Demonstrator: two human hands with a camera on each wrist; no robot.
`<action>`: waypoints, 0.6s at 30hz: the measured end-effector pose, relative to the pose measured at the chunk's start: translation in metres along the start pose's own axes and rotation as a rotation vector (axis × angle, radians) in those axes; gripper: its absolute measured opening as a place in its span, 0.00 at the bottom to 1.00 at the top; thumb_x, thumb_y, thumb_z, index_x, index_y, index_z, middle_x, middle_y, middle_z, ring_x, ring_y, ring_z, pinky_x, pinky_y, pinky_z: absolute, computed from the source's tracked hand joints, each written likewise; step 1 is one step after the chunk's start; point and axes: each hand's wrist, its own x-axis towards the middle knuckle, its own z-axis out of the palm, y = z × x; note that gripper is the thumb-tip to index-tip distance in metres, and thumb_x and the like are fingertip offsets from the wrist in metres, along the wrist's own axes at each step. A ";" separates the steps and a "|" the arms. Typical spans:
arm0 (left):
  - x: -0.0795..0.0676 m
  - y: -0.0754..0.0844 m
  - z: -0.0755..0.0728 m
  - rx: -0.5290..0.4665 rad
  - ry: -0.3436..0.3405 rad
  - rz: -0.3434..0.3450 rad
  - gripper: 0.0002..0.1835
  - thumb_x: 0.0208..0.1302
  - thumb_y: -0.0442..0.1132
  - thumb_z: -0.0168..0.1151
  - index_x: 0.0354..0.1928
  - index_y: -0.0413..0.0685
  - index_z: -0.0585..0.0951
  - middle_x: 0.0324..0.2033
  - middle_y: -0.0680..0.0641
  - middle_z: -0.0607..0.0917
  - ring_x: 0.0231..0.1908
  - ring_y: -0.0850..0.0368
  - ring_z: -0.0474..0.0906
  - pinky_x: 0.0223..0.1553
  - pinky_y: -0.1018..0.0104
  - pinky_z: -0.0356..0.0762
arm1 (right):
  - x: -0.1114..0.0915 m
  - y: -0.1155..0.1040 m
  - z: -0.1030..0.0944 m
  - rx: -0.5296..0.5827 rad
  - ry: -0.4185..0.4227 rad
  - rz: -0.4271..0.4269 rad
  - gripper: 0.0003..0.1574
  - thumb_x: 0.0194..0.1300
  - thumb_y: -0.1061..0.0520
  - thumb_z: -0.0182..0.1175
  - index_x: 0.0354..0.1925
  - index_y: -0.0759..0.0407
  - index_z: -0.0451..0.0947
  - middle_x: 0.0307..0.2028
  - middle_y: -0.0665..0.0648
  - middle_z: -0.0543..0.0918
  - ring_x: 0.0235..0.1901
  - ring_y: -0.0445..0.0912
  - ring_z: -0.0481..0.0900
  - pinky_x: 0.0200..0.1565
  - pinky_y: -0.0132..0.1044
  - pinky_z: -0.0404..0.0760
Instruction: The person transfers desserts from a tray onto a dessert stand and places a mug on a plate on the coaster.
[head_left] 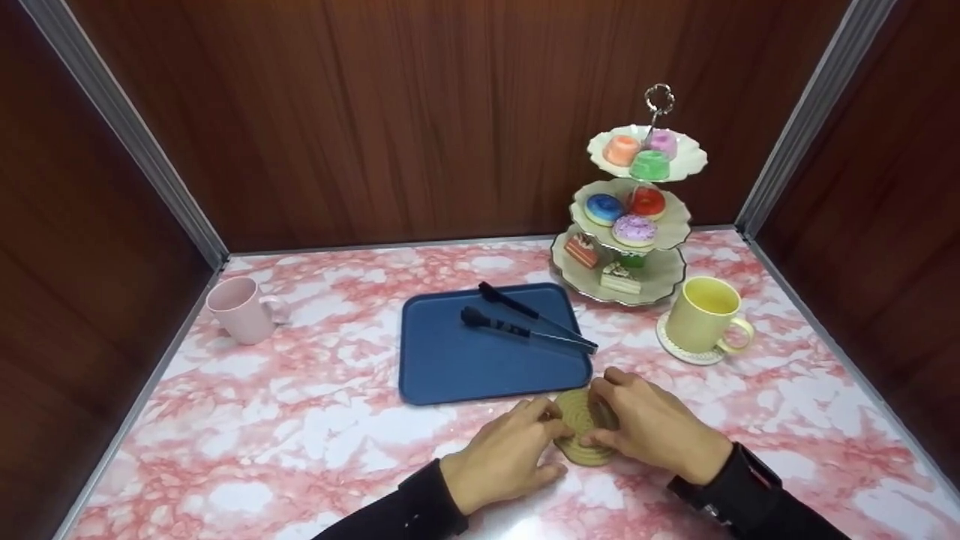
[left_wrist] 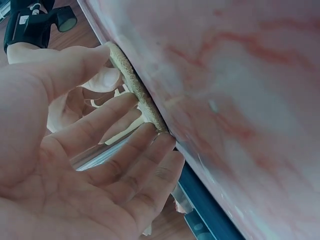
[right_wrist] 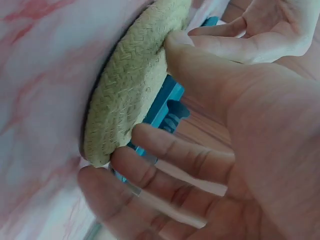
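A round, woven, straw-coloured coaster (head_left: pixel 579 411) lies at the near right corner of the blue tray. From its left side my left hand (head_left: pixel 501 454) holds the rim, with fingertips (left_wrist: pixel 131 99) along the edge in the left wrist view. Opposite, my right hand (head_left: pixel 660 426) grips it, the thumb (right_wrist: pixel 181 47) on its upper face and several fingertips at its rim. Close under the coaster (right_wrist: pixel 127 82) is the pink marbled tabletop. The hands partly cover the coaster in the head view.
Black-handled tongs (head_left: pixel 517 328) lie across the blue tray (head_left: pixel 442 371). A yellow mug (head_left: pixel 694 322) stands on a pale coaster (head_left: pixel 679 350) at right, a pink mug (head_left: pixel 244 315) at left. Behind is a three-tier stand (head_left: pixel 656 281) with toy sweets. Wooden walls (head_left: pixel 375 120) enclose the table.
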 end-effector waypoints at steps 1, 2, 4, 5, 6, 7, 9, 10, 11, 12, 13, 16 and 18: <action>0.001 0.000 0.001 0.001 -0.001 0.007 0.22 0.50 0.53 0.65 0.50 0.63 0.80 0.52 0.55 0.73 0.47 0.60 0.71 0.45 0.67 0.76 | 0.000 0.001 0.000 -0.007 0.000 0.006 0.27 0.41 0.30 0.68 0.29 0.45 0.73 0.27 0.41 0.66 0.22 0.34 0.65 0.22 0.25 0.66; 0.001 0.000 0.001 0.001 -0.001 0.012 0.22 0.50 0.53 0.65 0.50 0.63 0.79 0.53 0.55 0.73 0.48 0.60 0.71 0.46 0.66 0.76 | -0.001 0.002 -0.001 -0.010 0.000 0.015 0.27 0.40 0.31 0.69 0.29 0.45 0.73 0.27 0.41 0.66 0.22 0.34 0.65 0.22 0.25 0.65; 0.002 0.000 0.002 0.000 0.000 0.019 0.22 0.51 0.54 0.64 0.51 0.63 0.79 0.54 0.55 0.73 0.49 0.59 0.71 0.47 0.66 0.76 | -0.001 0.003 -0.002 -0.009 -0.004 0.031 0.27 0.39 0.32 0.70 0.28 0.46 0.73 0.26 0.41 0.66 0.21 0.34 0.65 0.21 0.25 0.64; 0.002 -0.001 0.002 -0.003 0.001 0.021 0.22 0.51 0.54 0.64 0.51 0.63 0.79 0.54 0.55 0.73 0.50 0.59 0.71 0.48 0.65 0.75 | -0.002 0.004 -0.003 -0.007 -0.008 0.041 0.27 0.38 0.32 0.70 0.28 0.46 0.73 0.25 0.41 0.66 0.21 0.34 0.64 0.21 0.25 0.64; 0.001 -0.001 0.002 -0.007 0.002 0.021 0.22 0.51 0.54 0.64 0.51 0.63 0.78 0.54 0.55 0.73 0.51 0.59 0.71 0.49 0.65 0.75 | -0.002 0.005 -0.004 -0.002 -0.013 0.049 0.27 0.38 0.33 0.71 0.28 0.46 0.73 0.25 0.41 0.66 0.20 0.34 0.64 0.21 0.25 0.64; 0.001 -0.002 0.002 -0.010 0.001 0.022 0.22 0.52 0.54 0.64 0.51 0.63 0.78 0.54 0.55 0.73 0.51 0.59 0.71 0.50 0.65 0.75 | -0.002 0.006 -0.005 -0.003 -0.019 0.058 0.27 0.38 0.33 0.71 0.28 0.46 0.73 0.25 0.41 0.66 0.20 0.34 0.64 0.20 0.25 0.64; 0.000 -0.003 0.001 -0.019 -0.001 0.021 0.22 0.52 0.54 0.64 0.52 0.64 0.78 0.54 0.56 0.73 0.52 0.59 0.70 0.50 0.64 0.74 | -0.002 0.007 -0.007 -0.002 -0.031 0.075 0.27 0.37 0.34 0.72 0.29 0.47 0.73 0.25 0.42 0.66 0.20 0.35 0.64 0.20 0.25 0.64; -0.001 -0.003 0.001 -0.024 -0.001 0.020 0.22 0.53 0.54 0.63 0.51 0.64 0.78 0.54 0.56 0.73 0.52 0.59 0.70 0.50 0.64 0.74 | -0.003 0.008 -0.008 -0.003 -0.036 0.083 0.27 0.37 0.35 0.72 0.29 0.47 0.73 0.25 0.42 0.66 0.20 0.35 0.65 0.20 0.25 0.64; -0.001 -0.004 0.001 -0.027 0.000 0.018 0.21 0.53 0.54 0.63 0.51 0.64 0.78 0.53 0.56 0.73 0.52 0.59 0.70 0.51 0.64 0.74 | -0.003 0.009 -0.009 -0.004 -0.039 0.092 0.27 0.37 0.35 0.73 0.29 0.47 0.73 0.25 0.42 0.66 0.20 0.35 0.65 0.20 0.26 0.64; -0.001 -0.005 0.001 -0.029 0.001 0.018 0.21 0.53 0.54 0.63 0.51 0.65 0.78 0.53 0.56 0.73 0.52 0.59 0.70 0.51 0.64 0.74 | -0.004 0.010 -0.010 -0.007 -0.041 0.100 0.27 0.37 0.36 0.73 0.29 0.47 0.73 0.25 0.42 0.66 0.20 0.35 0.65 0.20 0.26 0.64; -0.001 -0.005 0.000 -0.030 0.001 0.016 0.21 0.54 0.55 0.63 0.51 0.65 0.78 0.52 0.57 0.73 0.52 0.59 0.70 0.51 0.64 0.74 | -0.004 0.011 -0.010 -0.011 -0.042 0.109 0.27 0.36 0.36 0.73 0.29 0.47 0.73 0.25 0.43 0.66 0.20 0.36 0.65 0.20 0.26 0.63; -0.002 -0.007 -0.002 -0.030 0.008 0.010 0.20 0.55 0.55 0.62 0.51 0.65 0.78 0.52 0.56 0.73 0.52 0.60 0.69 0.50 0.65 0.74 | -0.005 0.014 -0.012 -0.017 -0.036 0.132 0.27 0.36 0.37 0.74 0.29 0.47 0.73 0.25 0.44 0.66 0.21 0.37 0.65 0.21 0.27 0.64; -0.002 -0.008 -0.004 -0.031 0.015 0.006 0.20 0.55 0.56 0.62 0.51 0.64 0.78 0.52 0.56 0.73 0.51 0.60 0.69 0.50 0.65 0.74 | -0.005 0.017 -0.013 -0.018 -0.032 0.143 0.27 0.36 0.37 0.74 0.29 0.48 0.74 0.25 0.44 0.66 0.21 0.38 0.65 0.22 0.28 0.64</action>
